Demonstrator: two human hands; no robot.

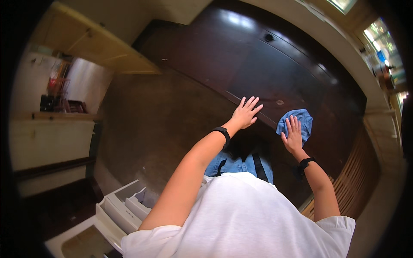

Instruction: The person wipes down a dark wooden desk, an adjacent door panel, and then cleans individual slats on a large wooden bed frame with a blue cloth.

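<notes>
A dark, glossy tabletop (pixel 275 73) stretches in front of me, its near edge running slantwise past my hands. My left hand (pixel 246 115) has its fingers spread and holds nothing, at that edge. It cannot be told whether it touches the wood. To the right, a crumpled blue cloth (pixel 304 121) lies on the tabletop's near part. My right hand (pixel 293 136) rests flat on this cloth, palm down, fingers stretched out and not wrapped round it. A black band circles each wrist.
A yellowish wooden door (pixel 99 43) stands at the upper left. White plastic furniture with drawer-like parts (pixel 122 210) is at the lower left. Wooden slats (pixel 350 180) run along the right. Several small items line the windowsill (pixel 385 75). Brown floor (pixel 142 116) lies left of the tabletop.
</notes>
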